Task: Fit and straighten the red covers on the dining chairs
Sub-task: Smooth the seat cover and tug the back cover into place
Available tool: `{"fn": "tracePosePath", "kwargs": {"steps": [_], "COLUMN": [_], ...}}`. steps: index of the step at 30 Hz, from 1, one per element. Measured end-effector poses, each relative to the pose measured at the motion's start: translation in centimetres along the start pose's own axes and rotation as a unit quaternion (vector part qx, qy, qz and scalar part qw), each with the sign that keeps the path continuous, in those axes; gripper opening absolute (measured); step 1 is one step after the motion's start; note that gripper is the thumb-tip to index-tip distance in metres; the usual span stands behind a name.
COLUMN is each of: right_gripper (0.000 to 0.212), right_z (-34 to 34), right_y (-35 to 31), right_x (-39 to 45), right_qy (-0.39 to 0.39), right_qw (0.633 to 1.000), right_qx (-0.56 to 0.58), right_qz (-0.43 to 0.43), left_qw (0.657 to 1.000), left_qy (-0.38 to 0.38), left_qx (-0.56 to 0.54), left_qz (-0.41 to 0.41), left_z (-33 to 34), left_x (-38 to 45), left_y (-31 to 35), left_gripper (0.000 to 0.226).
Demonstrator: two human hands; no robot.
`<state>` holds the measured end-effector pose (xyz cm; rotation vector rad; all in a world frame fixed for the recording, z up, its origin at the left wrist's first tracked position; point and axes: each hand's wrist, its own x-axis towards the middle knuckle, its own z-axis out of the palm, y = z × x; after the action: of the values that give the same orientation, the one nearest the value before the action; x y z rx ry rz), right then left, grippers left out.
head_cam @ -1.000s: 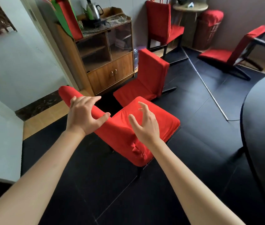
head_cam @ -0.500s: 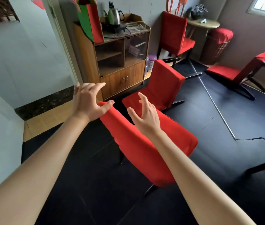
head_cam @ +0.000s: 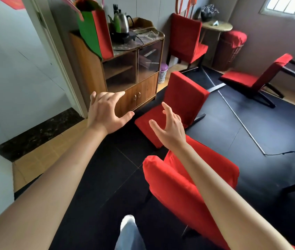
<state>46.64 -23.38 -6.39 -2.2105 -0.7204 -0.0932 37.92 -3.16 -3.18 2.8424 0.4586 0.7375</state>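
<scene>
Nearest, a covered chair [head_cam: 188,192] is seen under the right forearm, its red cover [head_cam: 170,186] sitting smooth on the backrest; above it both arms are stretched forward, the left hand [head_cam: 105,112] spread and empty, the right hand [head_cam: 170,129] held with fingers splayed and lightly bent, nothing gripped. Beyond them a second chair [head_cam: 177,105] is found tipped on the floor [head_cam: 233,134] before the cabinet [head_cam: 125,69]; it is judged the next target, to be reached, righted and its cover tugged straight.
</scene>
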Motion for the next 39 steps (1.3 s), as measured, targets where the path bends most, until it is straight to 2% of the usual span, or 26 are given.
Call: {"fn": "tracePosePath", "kwargs": {"steps": [12,21,30,39], "right_gripper": [0.070,0.073,0.073,0.073], "right_z": [9.7,14.6,17.8,16.7], "right_y": [0.6,1.6,3.9,9.0], "right_x": [17.4,27.7,35.5,40.7], "right_qy": [0.008,0.047,0.118,0.146], "right_qw": [0.998,0.994,0.972,0.952], "right_qx": [0.000,-0.035,-0.072,-0.102], "right_qz": [0.057,0.097,0.192,0.251], "left_qw": [1.000,0.996,0.978,0.963], "left_qy": [-0.023,-0.040,-0.081,-0.118], "left_qx": [-0.020,-0.057,-0.115,-0.130], "left_qz": [0.000,0.055,0.152,0.205], "left_z": [5.5,11.1,18.3,26.0], "left_x": [15.5,27.0,38.9,46.9], "left_y": [-12.4,-17.6,-19.8,-16.5], "left_gripper": [0.071,0.071,0.071,0.070]}}
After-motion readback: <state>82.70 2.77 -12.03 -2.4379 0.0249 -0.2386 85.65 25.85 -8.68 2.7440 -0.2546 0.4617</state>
